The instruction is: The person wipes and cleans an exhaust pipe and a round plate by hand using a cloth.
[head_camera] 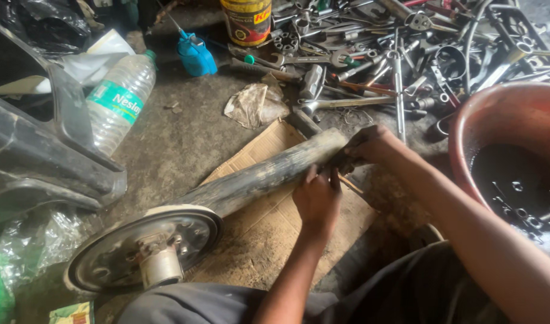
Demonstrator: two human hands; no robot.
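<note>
A long, grimy metal tube [269, 174] lies slanted across a sheet of cardboard [269, 234]. At its near left end it joins a round drum-like disc [146, 246] with a hub in the middle. My left hand [317, 198] rests on the tube close to its far end, fingers curled over it. My right hand [371, 144] grips that far end, fingers wrapped around dark, greasy material there. What sits under the right palm is hidden.
A heap of several wrenches and metal tools [395, 66] fills the upper right. A reddish basin [509, 144] holding dark oil and small parts stands at right. A plastic water bottle [119, 102], blue oil can [197, 57], yellow tin [246, 21], crumpled rag [257, 105] and black plastic panel [41, 150] lie around.
</note>
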